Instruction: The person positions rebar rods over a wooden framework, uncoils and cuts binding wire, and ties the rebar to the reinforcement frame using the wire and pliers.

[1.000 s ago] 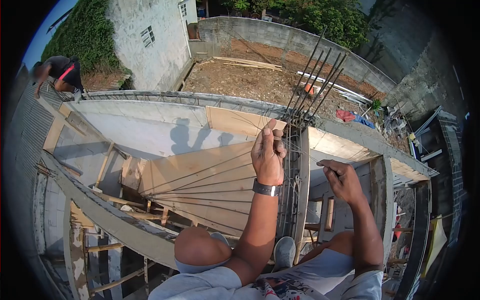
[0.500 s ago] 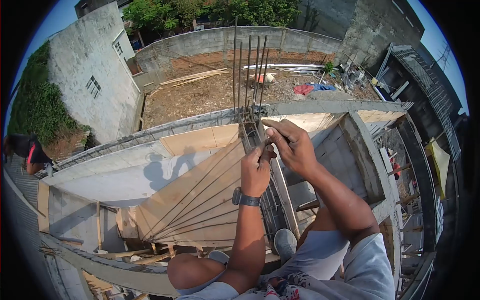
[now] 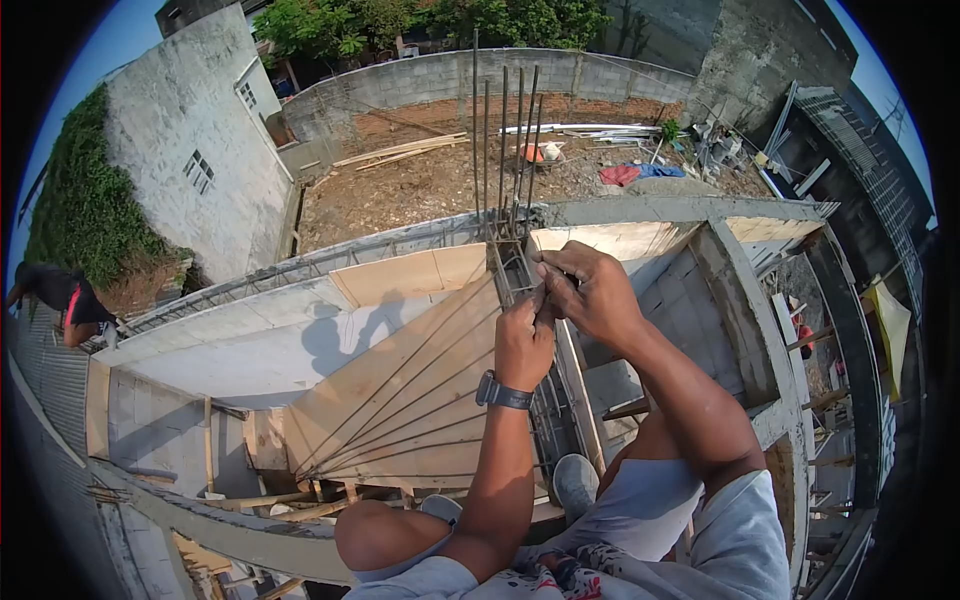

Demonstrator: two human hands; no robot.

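My left hand (image 3: 524, 342), with a watch (image 3: 504, 391) on its wrist, is closed with thumb and fingers pinched together. My right hand (image 3: 598, 298) is closed too, its fingertips touching those of the left. Whatever they pinch is too small to make out. Both are over a rebar cage (image 3: 548, 410) that runs between boards, just short of a cluster of upright rebar rods (image 3: 506, 150). Left of the cage, several thin steel rods (image 3: 400, 403) fan out over a plywood panel (image 3: 400, 365).
My shoe (image 3: 575, 484) is beside the cage. Concrete beams (image 3: 740, 310) frame deep openings on both sides. Another person (image 3: 62, 298) crouches at the far left near a corrugated roof (image 3: 50, 350). Bamboo poles (image 3: 400, 150) and a blue tarp (image 3: 655, 172) lie on the ground beyond.
My hands have come closer together, and my right fingers, stretched toward the upright rods before, are now curled in against my left. The view has shifted slightly.
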